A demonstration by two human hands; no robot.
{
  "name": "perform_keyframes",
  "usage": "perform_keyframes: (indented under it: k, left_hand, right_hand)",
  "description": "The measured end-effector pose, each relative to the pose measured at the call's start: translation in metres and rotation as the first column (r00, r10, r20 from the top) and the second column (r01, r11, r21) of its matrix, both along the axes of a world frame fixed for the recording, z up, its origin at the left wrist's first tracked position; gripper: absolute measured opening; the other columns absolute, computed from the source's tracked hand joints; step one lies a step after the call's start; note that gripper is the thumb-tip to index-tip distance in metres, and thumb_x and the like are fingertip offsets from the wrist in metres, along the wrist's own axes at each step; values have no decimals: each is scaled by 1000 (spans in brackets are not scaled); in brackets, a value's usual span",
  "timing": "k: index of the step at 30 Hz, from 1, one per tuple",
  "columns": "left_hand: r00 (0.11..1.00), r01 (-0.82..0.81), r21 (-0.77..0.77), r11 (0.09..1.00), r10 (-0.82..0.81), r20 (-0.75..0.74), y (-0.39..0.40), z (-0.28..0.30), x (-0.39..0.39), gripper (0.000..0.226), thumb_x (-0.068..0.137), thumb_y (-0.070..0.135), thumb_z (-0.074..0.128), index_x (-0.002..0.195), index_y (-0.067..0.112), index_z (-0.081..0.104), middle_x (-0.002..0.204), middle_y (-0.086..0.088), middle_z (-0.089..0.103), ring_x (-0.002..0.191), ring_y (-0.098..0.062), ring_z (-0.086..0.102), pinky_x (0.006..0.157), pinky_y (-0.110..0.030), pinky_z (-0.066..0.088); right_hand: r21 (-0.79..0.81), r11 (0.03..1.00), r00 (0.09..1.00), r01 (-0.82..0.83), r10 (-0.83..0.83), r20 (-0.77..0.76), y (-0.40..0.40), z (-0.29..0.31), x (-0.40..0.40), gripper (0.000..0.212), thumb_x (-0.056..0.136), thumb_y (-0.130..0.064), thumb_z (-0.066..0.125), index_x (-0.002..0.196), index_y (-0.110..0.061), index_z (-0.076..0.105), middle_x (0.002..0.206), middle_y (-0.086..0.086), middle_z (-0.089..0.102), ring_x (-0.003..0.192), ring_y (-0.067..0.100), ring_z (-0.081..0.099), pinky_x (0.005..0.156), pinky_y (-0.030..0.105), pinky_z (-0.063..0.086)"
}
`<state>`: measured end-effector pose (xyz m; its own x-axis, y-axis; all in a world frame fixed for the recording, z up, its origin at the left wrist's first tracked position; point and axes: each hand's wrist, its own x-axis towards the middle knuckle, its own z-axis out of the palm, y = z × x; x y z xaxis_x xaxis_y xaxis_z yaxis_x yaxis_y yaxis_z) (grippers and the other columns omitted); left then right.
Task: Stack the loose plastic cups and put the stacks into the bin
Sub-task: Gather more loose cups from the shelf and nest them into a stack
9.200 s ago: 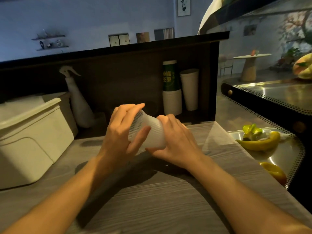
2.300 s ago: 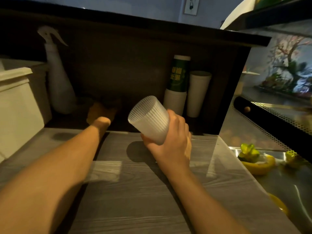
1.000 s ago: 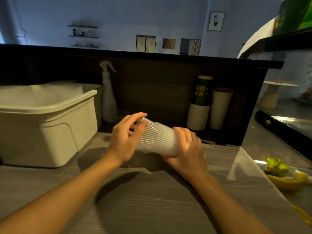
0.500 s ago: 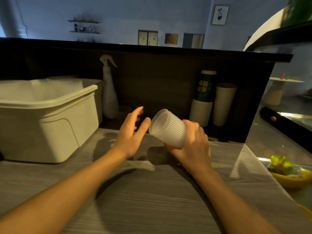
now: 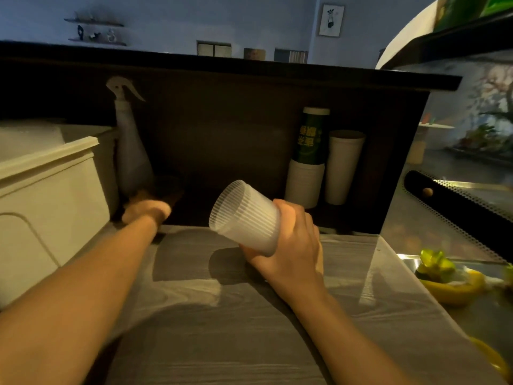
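While we hold the ribbed cup stack tilted above the tabletop, right hand wrapped around its base, it could slip if that grip loosens. Further back, our left hand reaches into shadow, blurred; we cannot tell its fingers' state.

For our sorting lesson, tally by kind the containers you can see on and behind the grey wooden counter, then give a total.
Ribbed translucent plastic cup stack, gripped by the right hand: 1
Tall paper cup stacks (green-and-white, plain white): 2
White spray bottle: 1
Cream plastic bin: 1
Total: 5
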<state>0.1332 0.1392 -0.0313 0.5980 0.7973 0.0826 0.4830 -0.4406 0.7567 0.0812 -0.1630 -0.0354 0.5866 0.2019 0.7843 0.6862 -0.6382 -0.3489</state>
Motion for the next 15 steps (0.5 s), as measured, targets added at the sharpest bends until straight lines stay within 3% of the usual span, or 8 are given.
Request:
perform_keyframes:
  k: [3, 5, 8, 10, 11, 15]
  left_hand:
    - [999, -23, 9, 1000, 23, 49, 13, -7, 24, 114, 55, 100, 39, 136, 23, 56, 141, -13, 54, 125, -42, 52, 102, -54, 44]
    - [991, 3, -3, 1000, -2, 136, 18, -15, 33, 107, 59, 97, 45, 131, 20, 61, 134, -15, 59, 120, -41, 57, 100, -52, 47]
    - [929, 42, -79, 996, -10, 371, -6, -4, 11, 72, 79, 51, 72, 134, 6, 58, 133, -19, 60, 123, -38, 56, 104, -40, 45]
    - [900, 7, -147, 989, 58, 433, -13, -2, -1, 59, 86, 22, 71, 137, -2, 51, 136, -23, 56, 125, -39, 53, 105, -38, 42]
    - [908, 0, -152, 988, 64, 415, -16, -1, -8, 59, 88, 20, 68, 137, -5, 48, 136, -26, 54, 125, -40, 52, 104, -40, 41]
    - [888, 152, -71, 986, -105, 447, -30, 11, -40, 88, 80, 50, 73, 146, 5, 35, 145, -18, 47, 133, -37, 45, 110, -48, 39]
  right_hand:
    - [-18, 1000, 999, -10, 10, -32, -1, 0, 0, 87, 61, -48, 82, 133, -21, 42, 127, -4, 48, 113, 15, 45, 92, 36, 43]
    - [-8, 1000, 998, -19, 18, -55, -1, 0, 1, 87, 62, -48, 82, 134, -22, 42, 128, -4, 47, 114, 14, 44, 94, 36, 42]
    - [-5, 1000, 999, -7, 7, -40, 0, 0, 2, 86, 62, -51, 81, 133, -21, 42, 126, -3, 48, 113, 17, 46, 93, 37, 43]
    - [-17, 1000, 999, 0, -1, -42, 0, 1, 1, 87, 63, -52, 80, 134, -21, 41, 127, -2, 48, 113, 17, 46, 93, 34, 40]
    - [-18, 1000, 999, 1, -2, -42, 1, 1, 1, 87, 63, -52, 81, 134, -21, 41, 127, -2, 48, 113, 17, 46, 93, 34, 39]
    - [-17, 1000, 1000, 9, -9, -30, 0, 3, -1, 86, 63, -51, 82, 133, -19, 42, 125, 1, 50, 112, 20, 48, 92, 36, 40]
